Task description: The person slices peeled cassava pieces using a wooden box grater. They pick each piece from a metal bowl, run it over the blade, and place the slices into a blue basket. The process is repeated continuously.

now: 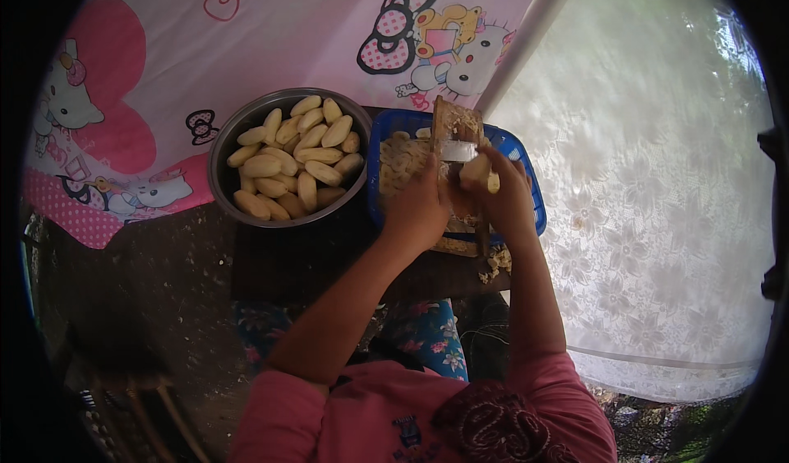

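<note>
A wooden slicer board (454, 120) with a flat metal blade (458, 150) across it lies over a blue plastic basket (516, 144). My left hand (421, 204) is closed on the board's left edge. Against the board, just below the blade, my right hand (508, 196) grips a pale peeled banana (475, 169), partly hidden by the fingers. Thin round banana slices (400, 163) fill the basket's left side. Left of the basket, a round metal basin (288, 222) holds a heap of whole peeled bananas (306, 155).
Basin and basket stand on a dark low table (283, 257). Pale scraps (496, 264) lie at its right front edge. Behind hangs a pink printed cloth (271, 35); a white lace curtain (641, 216) hangs close on the right. A wooden chair-like frame (156, 414) is at lower left.
</note>
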The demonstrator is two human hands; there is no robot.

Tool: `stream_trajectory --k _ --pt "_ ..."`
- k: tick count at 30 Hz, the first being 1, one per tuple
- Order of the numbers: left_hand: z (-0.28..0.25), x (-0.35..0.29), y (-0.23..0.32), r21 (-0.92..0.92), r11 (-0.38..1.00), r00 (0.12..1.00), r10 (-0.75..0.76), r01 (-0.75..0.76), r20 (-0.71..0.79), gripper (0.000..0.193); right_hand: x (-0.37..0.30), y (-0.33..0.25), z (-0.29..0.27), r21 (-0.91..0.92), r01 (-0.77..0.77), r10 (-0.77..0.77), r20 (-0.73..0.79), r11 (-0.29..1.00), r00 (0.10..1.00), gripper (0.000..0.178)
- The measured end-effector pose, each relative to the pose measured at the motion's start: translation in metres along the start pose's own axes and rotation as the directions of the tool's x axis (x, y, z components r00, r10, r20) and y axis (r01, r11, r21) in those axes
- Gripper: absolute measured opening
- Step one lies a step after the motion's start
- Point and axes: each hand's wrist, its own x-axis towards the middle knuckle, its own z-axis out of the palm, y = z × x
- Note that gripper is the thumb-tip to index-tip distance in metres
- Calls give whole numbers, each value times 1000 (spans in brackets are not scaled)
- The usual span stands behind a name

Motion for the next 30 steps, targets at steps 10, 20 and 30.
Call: stream_trajectory --k 10,20,30 --pt "-1 4 -4 -26 1000 999 9 -7 52 58 64 19 26 58 -91 92 -14 994 996 54" --pt "9 -3 -7 -30 998 997 59 -61 -47 59 23 22 23 44 15 -12 -57 999 998 57" --pt "9 1 -9 -84 994 996 58 -64 -67 59 -13 15 6 26 19 -19 26 999 999 64"
